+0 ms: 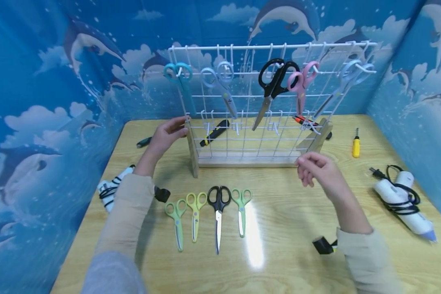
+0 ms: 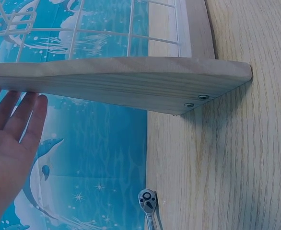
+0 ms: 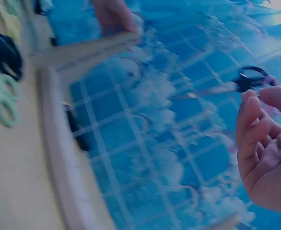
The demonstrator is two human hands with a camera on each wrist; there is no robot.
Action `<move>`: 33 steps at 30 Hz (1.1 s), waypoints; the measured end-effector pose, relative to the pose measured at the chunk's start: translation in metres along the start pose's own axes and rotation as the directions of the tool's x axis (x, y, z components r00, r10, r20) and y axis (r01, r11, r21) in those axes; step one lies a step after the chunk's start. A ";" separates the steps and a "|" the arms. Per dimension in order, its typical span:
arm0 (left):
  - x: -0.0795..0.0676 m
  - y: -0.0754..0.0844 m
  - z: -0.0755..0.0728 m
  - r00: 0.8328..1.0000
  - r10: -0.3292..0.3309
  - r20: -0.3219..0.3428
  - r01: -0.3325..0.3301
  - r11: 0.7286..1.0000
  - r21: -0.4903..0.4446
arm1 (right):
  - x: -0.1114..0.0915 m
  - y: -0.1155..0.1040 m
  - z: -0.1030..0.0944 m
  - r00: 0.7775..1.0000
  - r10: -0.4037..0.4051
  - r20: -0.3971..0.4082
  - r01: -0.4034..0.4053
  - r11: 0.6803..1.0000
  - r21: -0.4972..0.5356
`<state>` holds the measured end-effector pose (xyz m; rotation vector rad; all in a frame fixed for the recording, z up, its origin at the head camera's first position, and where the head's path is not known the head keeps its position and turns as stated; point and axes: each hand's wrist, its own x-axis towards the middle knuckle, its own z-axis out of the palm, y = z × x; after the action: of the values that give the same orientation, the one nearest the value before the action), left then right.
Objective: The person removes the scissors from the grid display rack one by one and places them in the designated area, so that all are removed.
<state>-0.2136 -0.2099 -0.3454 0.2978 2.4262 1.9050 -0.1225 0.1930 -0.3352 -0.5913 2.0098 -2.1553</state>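
A white wire grid rack (image 1: 242,157) with wooden sides stands on the table. My left hand (image 1: 169,132) touches the rack's left wooden side (image 2: 116,79), fingers fairly straight against it. Loosely curled, my right hand (image 1: 317,169) is in front of the rack's lower right, with nothing visible in its fingers. Teal scissors (image 1: 185,92), light blue scissors (image 1: 228,100), black scissors (image 1: 273,83), pink scissors (image 1: 300,92) and another light blue pair (image 1: 343,87) hang from the hooks. Before the rack lie green scissors (image 1: 178,228), yellow scissors (image 1: 195,218), large black scissors (image 1: 218,220) and a second green pair (image 1: 241,216).
Behind the grid lie a black-and-yellow tool (image 1: 214,132) and a red-and-black tool (image 1: 305,121). A yellow screwdriver (image 1: 356,147) and a white corded tool (image 1: 400,200) lie at right. Another white corded tool (image 1: 112,188) is at left, near a ratchet (image 2: 147,201).
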 end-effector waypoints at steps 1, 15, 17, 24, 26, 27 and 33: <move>0.000 0.000 0.000 1.000 -0.002 -0.002 0.002 1.000 0.000 | 0.002 -0.007 -0.007 0.999 -0.036 -0.013 0.037 0.997 0.073; 0.000 0.006 -0.001 1.000 0.003 0.006 -0.004 0.999 0.050 | 0.047 -0.044 -0.055 0.821 -0.136 -0.555 0.199 0.979 0.054; 0.014 -0.018 -0.007 1.000 0.014 0.020 -0.014 1.000 0.009 | 0.052 -0.046 -0.056 0.828 -0.134 -0.545 0.210 0.974 0.079; 0.001 0.004 0.000 1.000 0.011 0.007 -0.011 0.999 0.038 | 0.065 -0.046 -0.052 0.845 -0.114 -0.522 0.251 0.947 0.199; -0.003 0.011 0.001 1.000 0.001 0.011 -0.002 0.999 0.043 | 0.067 -0.045 -0.052 0.847 -0.113 -0.519 0.271 0.932 0.239; -0.005 0.014 0.002 1.000 -0.004 0.013 0.004 0.999 0.045 | 0.068 -0.045 -0.052 0.849 -0.111 -0.517 0.277 0.926 0.257; -0.011 0.020 0.004 1.000 -0.009 0.018 0.009 0.999 0.038 | 0.069 -0.046 -0.055 0.848 -0.144 -0.510 0.316 0.910 0.269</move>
<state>-0.1994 -0.2032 -0.3284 0.3041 2.4504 1.8457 -0.1980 0.2235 -0.2789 -0.2719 1.7424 -2.9657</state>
